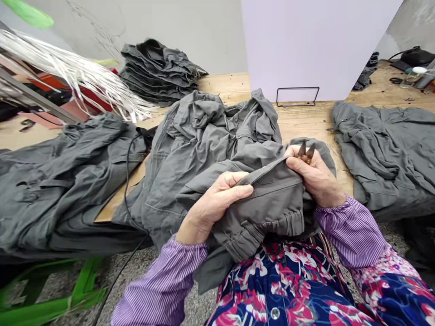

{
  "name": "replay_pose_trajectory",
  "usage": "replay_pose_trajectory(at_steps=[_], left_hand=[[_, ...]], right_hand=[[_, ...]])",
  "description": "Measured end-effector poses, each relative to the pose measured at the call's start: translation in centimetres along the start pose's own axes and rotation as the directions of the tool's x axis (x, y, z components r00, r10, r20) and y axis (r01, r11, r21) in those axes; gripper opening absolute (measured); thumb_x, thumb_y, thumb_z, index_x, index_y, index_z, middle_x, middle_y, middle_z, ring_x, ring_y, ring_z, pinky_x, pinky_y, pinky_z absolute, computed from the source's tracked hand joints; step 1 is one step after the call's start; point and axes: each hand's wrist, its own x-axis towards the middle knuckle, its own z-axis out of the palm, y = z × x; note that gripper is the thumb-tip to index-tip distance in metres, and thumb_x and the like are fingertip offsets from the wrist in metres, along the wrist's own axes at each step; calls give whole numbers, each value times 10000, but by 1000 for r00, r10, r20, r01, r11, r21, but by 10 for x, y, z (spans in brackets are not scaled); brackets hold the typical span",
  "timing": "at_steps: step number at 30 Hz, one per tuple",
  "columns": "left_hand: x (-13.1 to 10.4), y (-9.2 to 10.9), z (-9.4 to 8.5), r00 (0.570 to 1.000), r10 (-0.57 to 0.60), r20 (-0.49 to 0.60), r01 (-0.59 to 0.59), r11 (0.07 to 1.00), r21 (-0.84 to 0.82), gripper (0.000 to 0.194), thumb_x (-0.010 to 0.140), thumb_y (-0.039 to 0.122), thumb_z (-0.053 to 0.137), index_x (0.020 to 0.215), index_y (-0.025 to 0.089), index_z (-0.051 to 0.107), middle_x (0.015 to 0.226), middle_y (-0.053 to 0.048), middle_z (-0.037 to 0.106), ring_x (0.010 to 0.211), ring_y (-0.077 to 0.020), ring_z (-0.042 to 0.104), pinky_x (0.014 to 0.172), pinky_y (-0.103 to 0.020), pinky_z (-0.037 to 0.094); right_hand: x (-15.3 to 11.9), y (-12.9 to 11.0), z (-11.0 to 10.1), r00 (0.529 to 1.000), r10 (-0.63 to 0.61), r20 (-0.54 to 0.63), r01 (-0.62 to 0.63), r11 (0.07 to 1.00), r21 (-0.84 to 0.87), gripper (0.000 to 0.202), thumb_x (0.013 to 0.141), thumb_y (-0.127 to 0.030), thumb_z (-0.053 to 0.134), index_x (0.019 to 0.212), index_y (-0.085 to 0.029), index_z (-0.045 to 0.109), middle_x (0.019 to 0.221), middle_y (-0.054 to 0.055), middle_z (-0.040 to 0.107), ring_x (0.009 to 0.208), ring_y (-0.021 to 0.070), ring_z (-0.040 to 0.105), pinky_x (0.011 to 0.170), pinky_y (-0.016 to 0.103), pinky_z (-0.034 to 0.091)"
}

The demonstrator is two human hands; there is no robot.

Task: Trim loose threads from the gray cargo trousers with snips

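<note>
A grey garment (272, 192) with an elasticated, gathered edge is stretched between my hands, its bulk spread over the table in front of me. My left hand (219, 197) pinches a folded edge of the cloth between thumb and fingers. Farther along that edge, my right hand (316, 174) grips the fabric with thumb and forefinger. The same hand also holds a small pair of thread snips (310, 153) in its palm, two dark pointed blades sticking up past the fingers. The handles of the snips are hidden by the hand.
Grey garments (61, 181) lie in a pile at left, with another pile (390, 158) at right. A folded stack (156, 72) stands behind. White strips (78, 68) hang at upper left. A black cord (127, 181) runs down past the table. A pale board (312, 45) stands at the back.
</note>
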Motion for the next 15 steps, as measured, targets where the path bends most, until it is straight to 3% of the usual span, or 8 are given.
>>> replay_pose_trajectory(at_steps=[2,5,7,9,10,11,13,15], left_hand=[[-3,1,-8,1000,-12,-29,13,999,41,235,715,391,586,708,157,598,592,-11,546,515,-129,494,469,-240,403],[-16,-11,-12,959,134,-249,-52,948,313,193,687,341,641,749,168,584,645,0,574,588,-130,526,555,-242,439],[-31,-27,-10,835,280,-473,-18,874,485,196,730,346,613,817,173,581,760,-35,617,734,-172,576,707,-304,474],[-45,-48,-8,596,427,-679,163,764,624,266,730,374,623,893,168,578,938,-97,621,960,-251,551,886,-419,419],[-51,-58,-8,497,465,-732,252,730,635,348,708,394,646,955,162,566,1031,-127,597,1051,-286,509,938,-465,373],[-55,-69,-8,438,462,-771,306,730,611,435,686,410,666,1018,157,542,1099,-146,565,1095,-301,481,956,-483,353],[-56,-88,-9,391,346,-853,324,816,479,569,659,427,684,1115,158,476,1156,-151,522,1044,-271,511,909,-448,399],[-49,-102,-10,371,187,-910,281,911,302,580,655,413,686,1126,172,448,1081,-108,548,873,-195,564,786,-358,459]], right_hand=[[7,12,1,996,43,83,-38,997,-64,376,787,-484,601,637,-178,441,570,-55,314,503,67,276,472,210,221],[16,36,-6,985,94,145,-57,969,-241,420,822,-525,524,608,-172,443,541,-55,340,485,66,294,478,216,244],[23,48,-16,997,59,59,-36,941,-336,391,857,-522,464,724,-160,536,546,-44,425,491,80,371,505,221,293],[32,53,-24,1000,3,-23,-12,908,-419,385,859,-504,474,980,-153,576,560,-39,497,513,100,449,545,230,338],[37,55,-26,1000,-7,-25,-5,885,-465,420,852,-491,492,1094,-152,549,552,-44,508,515,108,468,560,234,350],[43,55,-25,1000,-8,-3,5,859,-512,451,846,-475,506,1161,-152,521,538,-52,504,510,111,471,567,236,353],[55,58,-19,997,-6,79,52,801,-596,393,835,-433,519,1106,-151,558,517,-61,479,492,105,441,551,233,334],[64,64,-8,990,-24,137,110,741,-662,225,797,-369,548,837,-156,608,513,-59,444,492,92,392,524,227,292]])
